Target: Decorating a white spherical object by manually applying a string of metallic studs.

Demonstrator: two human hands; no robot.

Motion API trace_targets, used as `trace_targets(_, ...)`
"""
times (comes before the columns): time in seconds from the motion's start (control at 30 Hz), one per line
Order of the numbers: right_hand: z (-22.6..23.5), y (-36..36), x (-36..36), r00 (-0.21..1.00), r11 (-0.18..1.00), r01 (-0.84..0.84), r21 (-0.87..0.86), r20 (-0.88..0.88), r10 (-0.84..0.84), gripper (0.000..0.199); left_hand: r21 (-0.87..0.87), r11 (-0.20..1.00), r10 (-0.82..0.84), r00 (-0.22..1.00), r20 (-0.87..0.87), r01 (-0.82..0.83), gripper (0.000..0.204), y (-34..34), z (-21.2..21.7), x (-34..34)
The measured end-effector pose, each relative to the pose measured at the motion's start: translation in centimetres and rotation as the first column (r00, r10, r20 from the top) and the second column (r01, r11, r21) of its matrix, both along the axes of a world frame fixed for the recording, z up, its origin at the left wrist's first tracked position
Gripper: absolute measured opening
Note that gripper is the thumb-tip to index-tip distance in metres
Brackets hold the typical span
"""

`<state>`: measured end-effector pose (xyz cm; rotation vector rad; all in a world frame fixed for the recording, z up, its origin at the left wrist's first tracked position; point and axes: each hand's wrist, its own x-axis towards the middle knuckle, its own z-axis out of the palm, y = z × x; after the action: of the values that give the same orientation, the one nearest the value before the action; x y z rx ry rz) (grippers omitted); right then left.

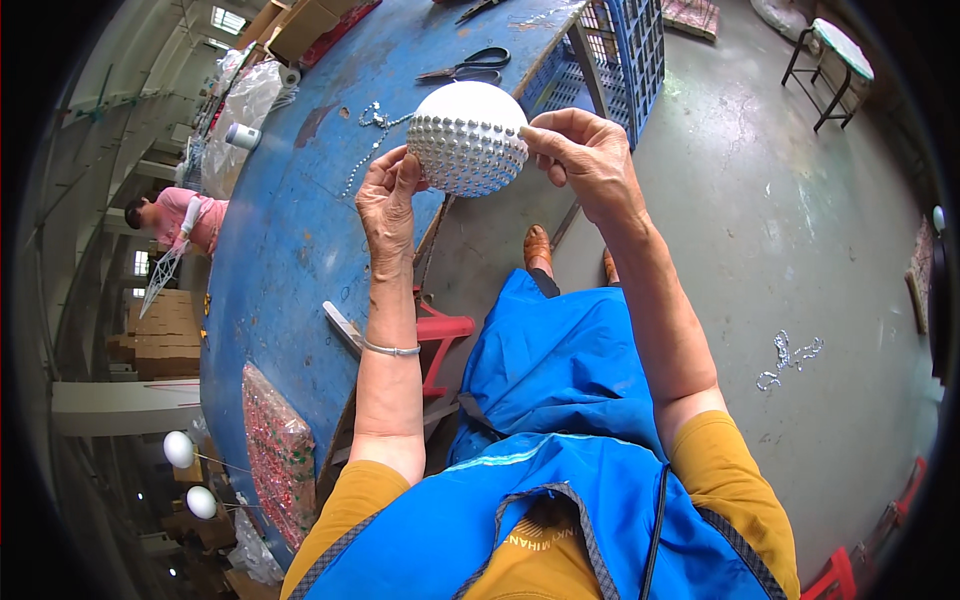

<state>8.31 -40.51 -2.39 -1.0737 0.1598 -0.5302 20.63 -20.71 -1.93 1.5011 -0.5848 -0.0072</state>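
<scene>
A white ball, its lower part ringed with rows of silvery beads, is held up between my two hands over the table's edge. My left hand grips its left side with thumb and fingers. At the right edge, where the top bead row ends, my right hand pinches with thumb and forefinger against the ball; anything small between those fingertips is hidden. A loose bead strand runs from the ball's left side onto the blue table. Black-handled scissors lie on the table just beyond the ball.
A blue plastic crate stands beside the table, with a stool farther right. A red stool is under the table edge. Another bead strand lies on the floor. At left are a bag of red pieces and a person in pink.
</scene>
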Motion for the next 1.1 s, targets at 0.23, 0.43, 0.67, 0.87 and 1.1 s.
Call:
trace_targets(0.23,-0.2,0.1,0.3,1.0,1.0,-0.023,0.008,0.004,0.023,0.02,0.023,0.999,-0.024,1.0,-0.009,0.024,0.039,0.4,-0.3,0.3)
trace_targets(0.43,-0.7,-0.1,0.2,0.991,0.996,0.045,-0.071,-0.12,-0.053,0.029,0.112,0.973,-0.221,0.96,0.174,0.203,0.041,2.2,-2.3,2.7)
trace_targets(0.67,-4.7,1.7,3.3,0.994,0.935,-0.04,0.353,0.107,0.002,0.035,0.066,0.98,-0.184,0.982,-0.049,0.187,0.032,4.5,-1.9,7.5)
trace_targets(0.87,-9.4,-0.7,-6.0,0.96,0.993,0.11,0.038,-0.263,-0.097,0.043,0.284,0.957,0.04,0.998,0.039,-0.05,0.036,3.5,-1.1,4.7)
trace_targets(1.1,-26.8,-3.3,-32.7,0.345,0.947,0.269,-0.176,-0.9,-0.265,0.03,0.323,0.92,0.04,0.873,0.486,-0.221,0.033,7.2,2.8,-6.6)
